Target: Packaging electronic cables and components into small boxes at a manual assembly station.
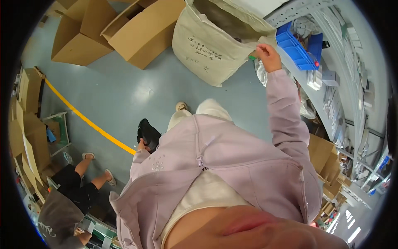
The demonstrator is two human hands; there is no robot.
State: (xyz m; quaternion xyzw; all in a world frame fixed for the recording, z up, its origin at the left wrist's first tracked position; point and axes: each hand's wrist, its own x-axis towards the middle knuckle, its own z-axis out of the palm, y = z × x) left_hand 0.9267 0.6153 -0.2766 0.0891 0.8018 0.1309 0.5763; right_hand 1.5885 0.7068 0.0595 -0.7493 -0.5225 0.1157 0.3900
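Observation:
My right hand [269, 57] reaches forward to the near right edge of a large beige sack [207, 52]. Its fingers are bent closed at the sack's rim and seem to pinch the cloth. The sack stands with its mouth wide, dark inside, and handwriting on its side. Low at my left side, my left hand [143, 146] is closed on a black object [148, 133] shaped like a shoe; its exact kind is unclear. A small green bit [252, 57] shows beneath my right fingers.
Cardboard boxes [145, 35] stand left of the sack. Along the right run metal shelves [356, 62] with a blue bin [295, 50]. A yellow line [89, 121] crosses the grey floor. Another person [62, 213] sits at the lower left.

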